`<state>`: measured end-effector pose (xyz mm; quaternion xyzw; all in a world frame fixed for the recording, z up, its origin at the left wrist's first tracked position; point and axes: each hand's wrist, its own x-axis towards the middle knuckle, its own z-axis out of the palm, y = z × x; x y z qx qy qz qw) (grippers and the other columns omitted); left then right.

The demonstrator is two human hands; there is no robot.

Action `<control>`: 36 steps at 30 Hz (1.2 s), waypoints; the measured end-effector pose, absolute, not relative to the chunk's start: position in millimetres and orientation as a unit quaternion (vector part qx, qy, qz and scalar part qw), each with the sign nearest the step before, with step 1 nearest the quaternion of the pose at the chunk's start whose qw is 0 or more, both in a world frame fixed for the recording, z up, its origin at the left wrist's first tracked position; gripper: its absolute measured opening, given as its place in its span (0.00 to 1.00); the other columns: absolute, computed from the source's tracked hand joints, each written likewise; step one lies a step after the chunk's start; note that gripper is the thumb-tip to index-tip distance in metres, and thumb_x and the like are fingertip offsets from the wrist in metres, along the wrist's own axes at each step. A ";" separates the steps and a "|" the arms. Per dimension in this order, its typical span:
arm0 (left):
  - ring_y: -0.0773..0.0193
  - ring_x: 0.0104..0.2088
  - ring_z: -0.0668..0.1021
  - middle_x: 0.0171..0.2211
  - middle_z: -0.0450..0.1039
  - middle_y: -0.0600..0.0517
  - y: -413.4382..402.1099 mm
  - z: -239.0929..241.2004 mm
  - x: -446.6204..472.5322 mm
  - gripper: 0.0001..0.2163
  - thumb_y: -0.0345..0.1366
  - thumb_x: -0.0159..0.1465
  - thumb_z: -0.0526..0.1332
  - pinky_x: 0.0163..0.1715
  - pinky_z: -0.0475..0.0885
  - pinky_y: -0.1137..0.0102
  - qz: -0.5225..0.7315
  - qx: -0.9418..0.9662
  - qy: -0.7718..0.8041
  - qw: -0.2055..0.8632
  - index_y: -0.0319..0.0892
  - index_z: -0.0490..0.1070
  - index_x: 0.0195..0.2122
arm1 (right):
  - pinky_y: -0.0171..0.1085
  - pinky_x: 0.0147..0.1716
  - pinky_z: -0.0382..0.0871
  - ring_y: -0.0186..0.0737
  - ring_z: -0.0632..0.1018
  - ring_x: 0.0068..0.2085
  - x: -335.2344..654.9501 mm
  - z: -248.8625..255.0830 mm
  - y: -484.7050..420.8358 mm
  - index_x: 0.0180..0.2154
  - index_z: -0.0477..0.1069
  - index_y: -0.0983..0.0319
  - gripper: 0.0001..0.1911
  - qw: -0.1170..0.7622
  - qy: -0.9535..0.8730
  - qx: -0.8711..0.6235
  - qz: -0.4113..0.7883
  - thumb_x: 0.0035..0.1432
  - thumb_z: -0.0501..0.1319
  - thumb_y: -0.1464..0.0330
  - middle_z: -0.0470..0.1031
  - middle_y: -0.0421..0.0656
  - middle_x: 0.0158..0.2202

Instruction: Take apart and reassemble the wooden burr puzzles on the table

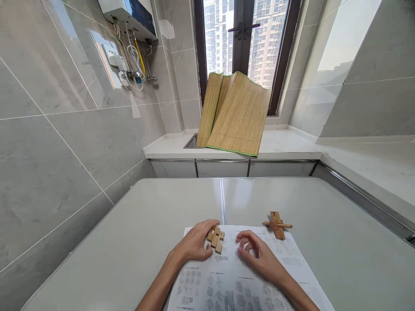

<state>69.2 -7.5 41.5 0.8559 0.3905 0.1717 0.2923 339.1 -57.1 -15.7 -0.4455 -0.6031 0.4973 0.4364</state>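
A small wooden puzzle of interlocked blocks [216,239] rests on a printed instruction sheet [233,280] on a pale table [136,242]. My left hand [194,244] curls around the puzzle's left side, fingers and thumb touching it. My right hand [257,255] hovers just right of it, fingers loosely bent with nothing in them. A second wooden puzzle, cross-shaped with a thin stick through it [277,225], lies at the sheet's upper right corner, apart from both hands.
A folded bamboo mat [235,114] leans against the window on the white counter [292,149] behind the table. Grey tiled walls close in on the left and right. A water heater with hoses [131,17] hangs at the upper left.
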 end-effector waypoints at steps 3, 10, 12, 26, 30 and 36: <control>0.43 0.63 0.70 0.66 0.65 0.46 -9.6 44.9 75.8 0.44 0.29 0.47 0.69 0.63 0.65 0.56 0.147 0.859 0.376 0.315 0.51 0.61 0.69 | 0.49 0.55 0.69 0.51 0.75 0.52 335.7 -21.4 -60.6 0.56 0.71 0.55 0.24 0.405 -0.676 -0.444 0.426 0.57 0.68 0.66 0.74 0.47 0.53; 0.50 0.52 0.77 0.57 0.74 0.47 -21.5 38.9 90.6 0.36 0.34 0.55 0.72 0.55 0.70 0.59 0.177 0.831 0.376 0.369 0.52 0.65 0.66 | 0.57 0.66 0.59 0.59 0.66 0.67 334.3 -27.0 -64.0 0.65 0.64 0.51 0.39 0.371 -0.735 -0.431 0.370 0.53 0.71 0.68 0.66 0.49 0.66; 0.51 0.50 0.77 0.55 0.74 0.47 -22.4 33.6 92.5 0.37 0.36 0.54 0.74 0.54 0.71 0.59 0.183 0.826 0.381 0.372 0.52 0.65 0.65 | 0.57 0.64 0.63 0.59 0.69 0.64 334.3 -25.4 -63.1 0.63 0.66 0.51 0.36 0.373 -0.736 -0.429 0.368 0.53 0.71 0.68 0.70 0.49 0.63; 0.65 0.35 0.69 0.37 0.68 0.55 -11.1 22.3 75.8 0.36 0.44 0.51 0.78 0.38 0.66 0.70 0.292 0.654 0.436 0.544 0.47 0.69 0.60 | 0.46 0.49 0.69 0.49 0.78 0.46 353.6 -2.6 -54.6 0.68 0.62 0.54 0.36 0.466 -0.482 -0.346 0.656 0.62 0.68 0.58 0.81 0.47 0.44; 0.65 0.33 0.70 0.35 0.69 0.55 -13.0 13.8 80.0 0.37 0.42 0.53 0.77 0.37 0.66 0.70 0.327 0.622 0.405 0.584 0.46 0.67 0.63 | 0.44 0.49 0.69 0.49 0.77 0.48 345.8 12.9 -53.0 0.64 0.70 0.56 0.33 0.491 -0.439 -0.322 0.680 0.58 0.70 0.62 0.80 0.48 0.50; 0.66 0.33 0.70 0.36 0.70 0.54 -18.5 12.8 84.9 0.34 0.42 0.55 0.76 0.37 0.68 0.70 0.324 0.627 0.388 0.593 0.46 0.68 0.62 | 0.37 0.50 0.74 0.43 0.79 0.53 320.0 22.3 -45.5 0.56 0.79 0.59 0.21 0.527 -0.296 -0.296 0.739 0.61 0.70 0.63 0.73 0.49 0.64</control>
